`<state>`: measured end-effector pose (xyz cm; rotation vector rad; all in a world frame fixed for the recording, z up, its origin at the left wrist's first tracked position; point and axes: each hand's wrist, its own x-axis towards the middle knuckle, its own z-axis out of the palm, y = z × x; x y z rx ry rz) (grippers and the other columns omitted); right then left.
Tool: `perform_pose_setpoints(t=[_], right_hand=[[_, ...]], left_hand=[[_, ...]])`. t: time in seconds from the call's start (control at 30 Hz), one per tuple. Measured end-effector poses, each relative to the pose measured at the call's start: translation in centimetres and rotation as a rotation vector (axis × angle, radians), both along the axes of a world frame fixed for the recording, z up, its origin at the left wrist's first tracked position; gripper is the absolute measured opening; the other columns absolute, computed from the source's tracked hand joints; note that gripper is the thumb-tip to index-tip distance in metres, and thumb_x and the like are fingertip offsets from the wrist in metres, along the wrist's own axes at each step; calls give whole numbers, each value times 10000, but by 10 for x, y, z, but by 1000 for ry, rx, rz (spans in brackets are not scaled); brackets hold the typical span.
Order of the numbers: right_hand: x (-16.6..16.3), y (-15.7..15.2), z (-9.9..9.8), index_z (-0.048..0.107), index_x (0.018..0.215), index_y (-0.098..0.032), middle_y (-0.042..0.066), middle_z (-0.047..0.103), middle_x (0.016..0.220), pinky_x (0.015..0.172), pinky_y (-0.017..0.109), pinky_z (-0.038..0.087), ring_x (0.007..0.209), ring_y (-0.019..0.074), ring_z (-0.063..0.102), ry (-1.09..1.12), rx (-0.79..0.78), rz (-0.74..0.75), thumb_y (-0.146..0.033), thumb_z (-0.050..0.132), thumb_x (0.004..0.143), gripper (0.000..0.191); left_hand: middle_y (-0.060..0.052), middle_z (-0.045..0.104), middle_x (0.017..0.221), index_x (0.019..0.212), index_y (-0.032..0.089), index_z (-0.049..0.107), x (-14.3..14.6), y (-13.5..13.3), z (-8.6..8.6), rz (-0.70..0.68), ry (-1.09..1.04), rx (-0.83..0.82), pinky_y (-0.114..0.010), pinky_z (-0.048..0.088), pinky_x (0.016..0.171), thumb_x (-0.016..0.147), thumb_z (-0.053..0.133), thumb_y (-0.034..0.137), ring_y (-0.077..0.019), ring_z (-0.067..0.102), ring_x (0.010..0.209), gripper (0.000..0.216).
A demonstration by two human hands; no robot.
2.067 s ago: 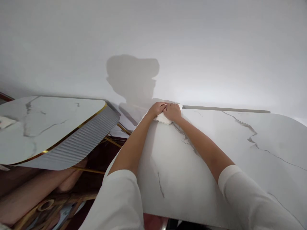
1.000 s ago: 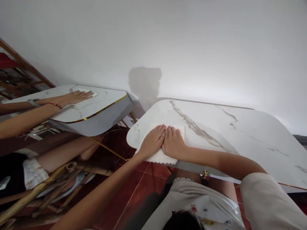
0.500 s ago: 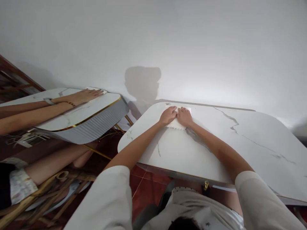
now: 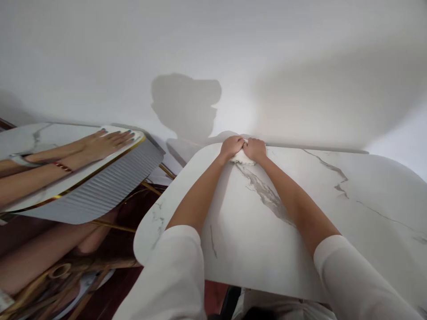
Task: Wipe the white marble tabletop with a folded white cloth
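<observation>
My left hand (image 4: 231, 148) and my right hand (image 4: 256, 150) sit side by side at the far edge of the white marbled table (image 4: 253, 249). Between and under them is a white cloth (image 4: 244, 157), bunched up, its scalloped front edge showing. The fingers of both hands are curled into the cloth and grip it against the tabletop. My thumbs nearly meet in the middle. The part of the cloth beneath my palms is hidden.
A white wall (image 4: 287, 66) rises right behind the table. To the left, another person's hands (image 4: 111, 141) rest on a white cloth on a second marbled table (image 4: 20, 138) with a ribbed grey side (image 4: 100, 195). Bamboo furniture (image 4: 60, 271) stands below it.
My hands have pulled the flat cloth into a bunch and reached the table's far edge. My view has leaned forward. The other person's hands have moved towards their table's near edge.
</observation>
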<state>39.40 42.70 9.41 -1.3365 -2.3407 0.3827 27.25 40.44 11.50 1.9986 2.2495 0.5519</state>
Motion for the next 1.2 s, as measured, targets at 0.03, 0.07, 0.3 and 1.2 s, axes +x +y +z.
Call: perform_pose_setpoints(t=[0.03, 0.07, 0.3, 1.2], right_hand=[[-1, 2, 1, 625, 1124, -71, 194, 679, 1123, 926, 399, 407, 1066, 292, 608, -8, -11, -15, -293, 317, 972, 409], [-2, 4, 1, 629, 1111, -75, 189, 687, 1103, 904, 396, 417, 1041, 291, 620, -14, -14, -26, -297, 315, 973, 409], [0, 1, -1, 631, 1104, -74, 183, 676, 1121, 937, 401, 402, 1067, 289, 607, -19, 72, -42, -274, 317, 975, 394], [90, -277, 11, 424, 1333, 158, 364, 448, 1368, 1058, 538, 343, 1278, 390, 480, -103, 281, 247, -263, 402, 926, 587]], left_hand=[[-81, 726, 892, 767, 186, 694, 0, 3, 1, 8, 21, -16, -302, 450, 772, 853, 406, 283, -237, 634, 870, 316], [-87, 717, 845, 724, 181, 676, 1, 5, 2, 8, 40, -26, -302, 442, 739, 852, 405, 283, -236, 630, 835, 316], [-82, 714, 1027, 870, 193, 696, -4, 12, -2, -63, 93, -17, -308, 444, 807, 878, 351, 275, -244, 618, 965, 355], [-97, 504, 1430, 1346, 120, 514, 74, -292, 4, -114, 222, 42, -436, 324, 1160, 880, 302, 246, -234, 434, 1347, 527]])
